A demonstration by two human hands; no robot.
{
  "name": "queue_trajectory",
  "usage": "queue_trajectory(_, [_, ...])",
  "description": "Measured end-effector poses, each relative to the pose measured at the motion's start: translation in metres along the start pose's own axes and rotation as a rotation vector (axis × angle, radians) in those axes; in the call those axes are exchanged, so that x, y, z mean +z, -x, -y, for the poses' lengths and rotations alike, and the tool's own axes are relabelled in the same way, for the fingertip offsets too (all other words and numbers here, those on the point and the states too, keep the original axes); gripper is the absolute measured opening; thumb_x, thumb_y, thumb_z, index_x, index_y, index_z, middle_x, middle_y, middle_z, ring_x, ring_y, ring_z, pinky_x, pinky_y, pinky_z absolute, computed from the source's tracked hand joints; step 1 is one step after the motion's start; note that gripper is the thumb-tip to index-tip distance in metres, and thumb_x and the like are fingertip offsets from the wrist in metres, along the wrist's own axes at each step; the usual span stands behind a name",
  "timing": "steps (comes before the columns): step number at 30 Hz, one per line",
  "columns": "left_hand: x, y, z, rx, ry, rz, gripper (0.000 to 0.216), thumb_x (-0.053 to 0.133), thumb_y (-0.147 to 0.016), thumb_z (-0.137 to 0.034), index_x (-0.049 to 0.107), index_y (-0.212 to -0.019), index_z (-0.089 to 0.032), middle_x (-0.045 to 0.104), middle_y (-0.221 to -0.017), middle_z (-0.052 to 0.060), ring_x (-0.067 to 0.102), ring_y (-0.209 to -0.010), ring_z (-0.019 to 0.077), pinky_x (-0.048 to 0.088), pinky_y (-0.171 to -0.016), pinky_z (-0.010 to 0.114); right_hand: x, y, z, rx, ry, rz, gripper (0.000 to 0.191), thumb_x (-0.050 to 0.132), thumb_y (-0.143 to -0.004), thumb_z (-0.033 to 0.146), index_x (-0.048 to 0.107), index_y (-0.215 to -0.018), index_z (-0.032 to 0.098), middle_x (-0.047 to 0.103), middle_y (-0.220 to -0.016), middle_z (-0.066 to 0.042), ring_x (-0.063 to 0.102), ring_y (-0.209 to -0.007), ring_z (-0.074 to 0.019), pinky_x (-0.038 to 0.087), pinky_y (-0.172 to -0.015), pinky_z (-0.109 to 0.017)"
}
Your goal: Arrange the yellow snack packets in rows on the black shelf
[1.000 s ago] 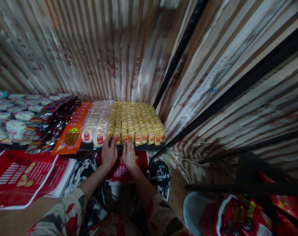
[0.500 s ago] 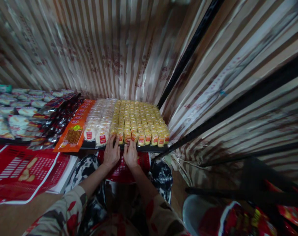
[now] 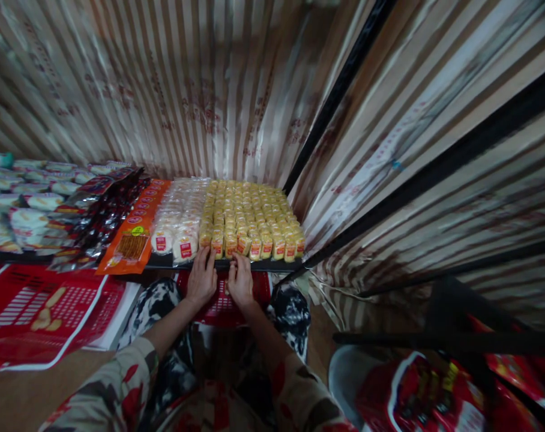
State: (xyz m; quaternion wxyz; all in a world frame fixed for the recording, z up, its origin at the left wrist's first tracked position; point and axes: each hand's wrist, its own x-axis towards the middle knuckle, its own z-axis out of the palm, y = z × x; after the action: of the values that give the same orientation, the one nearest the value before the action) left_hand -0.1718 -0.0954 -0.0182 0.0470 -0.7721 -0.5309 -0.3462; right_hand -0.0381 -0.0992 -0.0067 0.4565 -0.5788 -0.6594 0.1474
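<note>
Yellow packets (image 3: 254, 222) stand between white packs (image 3: 182, 210) and a black pole (image 3: 338, 90)

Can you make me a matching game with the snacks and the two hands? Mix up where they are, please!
Things:
1. Yellow packs
2. White packs
3. Orange packet
4. Left hand and right hand

Places:
A. Between the dark packets and the white packs
B. At the front of the yellow packs
C. At the right end of the snack row
D. Between the orange packet and the yellow packs

Right pairs: 1-C, 2-D, 3-A, 4-B
</note>
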Motion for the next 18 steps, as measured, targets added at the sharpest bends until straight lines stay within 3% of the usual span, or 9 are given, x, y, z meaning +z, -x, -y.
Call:
queue_trajectory(6, [0.000, 0.005, -0.005, 0.063, 0.027, 0.037, 0.056, 0.041, -0.081, -0.008, 0.034, -0.137, -0.013, 0.032, -0.140, 0.017, 0.022, -0.135, 0.0299, 0.033, -0.106, 0.048, -0.011, -0.006, 0.004, 0.004, 0.166, -0.094, 0.045, 0.038, -0.082, 0.012, 0.046, -0.126, 0.014, 0.045, -0.122, -0.014, 0.040, -0.119, -0.0220, 0.037, -0.102, -0.041])
queue_trajectory(11, [0.002, 0.004, -0.003, 0.025, 0.019, 0.049, 0.056, 0.043, -0.080, -0.008, 0.035, -0.136, -0.011, 0.031, -0.141, 0.019, 0.022, -0.135, 0.0319, 0.032, -0.107, 0.050, -0.014, -0.014, 0.005, -0.010, 0.184, -0.055, 0.048, 0.037, -0.082, 0.011, 0.042, -0.129, 0.013, 0.047, -0.122, -0.013, 0.041, -0.118, -0.0211, 0.036, -0.103, -0.039])
queue_trajectory(18, [0.000, 0.004, 0.001, -0.003, 0.026, 0.051, 0.064, 0.043, -0.077, -0.006, 0.030, -0.139, -0.015, 0.027, -0.143, 0.016, 0.021, -0.135, 0.0314, 0.032, -0.107, 0.050, -0.021, -0.023, 0.006, 0.099, 0.280, -0.188, 0.047, 0.038, -0.083, 0.017, 0.041, -0.130, 0.015, 0.044, -0.121, -0.015, 0.041, -0.117, -0.0241, 0.039, -0.097, -0.040])
